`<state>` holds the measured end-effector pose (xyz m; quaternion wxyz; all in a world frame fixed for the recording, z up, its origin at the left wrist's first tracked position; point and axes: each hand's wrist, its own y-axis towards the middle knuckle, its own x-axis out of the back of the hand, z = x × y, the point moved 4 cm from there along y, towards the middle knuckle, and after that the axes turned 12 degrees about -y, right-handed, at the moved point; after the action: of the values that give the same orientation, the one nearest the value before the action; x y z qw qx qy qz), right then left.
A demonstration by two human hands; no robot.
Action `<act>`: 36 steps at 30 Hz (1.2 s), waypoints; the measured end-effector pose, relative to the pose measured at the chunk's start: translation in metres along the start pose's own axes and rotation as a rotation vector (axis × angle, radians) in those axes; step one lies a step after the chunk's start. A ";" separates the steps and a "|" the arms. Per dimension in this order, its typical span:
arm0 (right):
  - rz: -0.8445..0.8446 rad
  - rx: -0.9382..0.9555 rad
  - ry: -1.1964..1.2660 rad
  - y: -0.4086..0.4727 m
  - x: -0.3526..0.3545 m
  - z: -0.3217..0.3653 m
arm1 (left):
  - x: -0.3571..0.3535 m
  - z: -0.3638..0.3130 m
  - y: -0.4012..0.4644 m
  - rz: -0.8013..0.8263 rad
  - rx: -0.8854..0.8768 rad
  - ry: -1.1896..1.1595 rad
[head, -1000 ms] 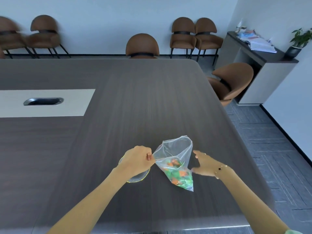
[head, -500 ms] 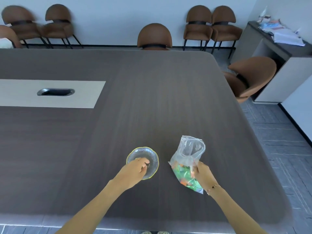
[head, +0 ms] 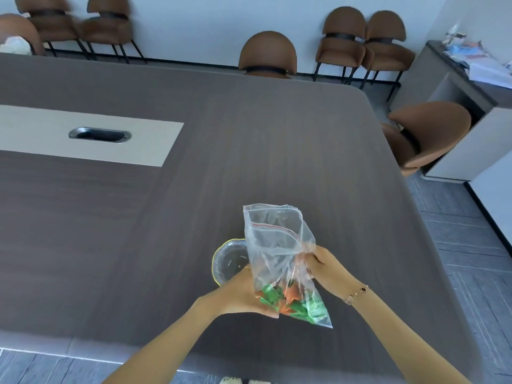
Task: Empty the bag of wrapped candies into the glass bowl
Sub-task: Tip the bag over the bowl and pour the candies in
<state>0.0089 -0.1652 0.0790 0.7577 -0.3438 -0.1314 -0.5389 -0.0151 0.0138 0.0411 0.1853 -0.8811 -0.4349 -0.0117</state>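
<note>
Fingers [head: 311, 263] of the right hand [head: 328, 268] pinched together on the bag's side, gathering clear plastic midway up. Left hand [head: 243, 296] cups the bag from below and from the left, fingers closed around the loaded bottom.

Head view, the only one:
- Bag [head: 277, 250] held off the bench, between both hands, near the bench's near edge toward its right end. Zip-top type, red seal line visible near the mouth.
- Long axis runs roughly upright, tilted: mouth up and away toward the far edge, heavy corner down and toward the person.
- Candies [head: 291, 299], green and orange wrappers, all settled in the low corner. None seen in the bowl.
- Glass bowl [head: 228, 261] stands on the bench [head: 166, 231], just left of the bag, partly hidden behind the plastic and the left hand. Yellowish rim shows.
- Cannot tell whether the seal is open; mouth looks slack.

Judgement: pour not yet begun. What matters is that the bowl lies left of and below the bag, on the left hand's side, while the mouth points up and away from it. The bag wants swinging over so the mouth drops leftward above the bowl, bottom corner raised. The left hand, nearer the bowl, is best placed to lift the bottom.
</note>
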 end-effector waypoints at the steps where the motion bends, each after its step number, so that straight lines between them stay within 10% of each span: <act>1: 0.028 0.001 0.060 0.003 -0.005 0.005 | 0.000 0.002 -0.004 0.026 0.021 -0.029; 15: 0.020 -0.147 0.071 0.053 -0.077 0.016 | 0.021 0.057 -0.042 0.046 0.309 -0.180; 25: 0.704 -0.381 0.360 0.015 -0.117 -0.037 | 0.023 0.063 -0.045 0.107 0.369 -0.391; 36: 0.657 -0.350 0.537 0.002 -0.115 -0.034 | 0.025 0.071 -0.051 0.135 0.539 -0.351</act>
<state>-0.0396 -0.1044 -0.0121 0.8261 -0.3384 0.2785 -0.3542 -0.0495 0.0847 -0.0038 0.3344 -0.8157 -0.3883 0.2683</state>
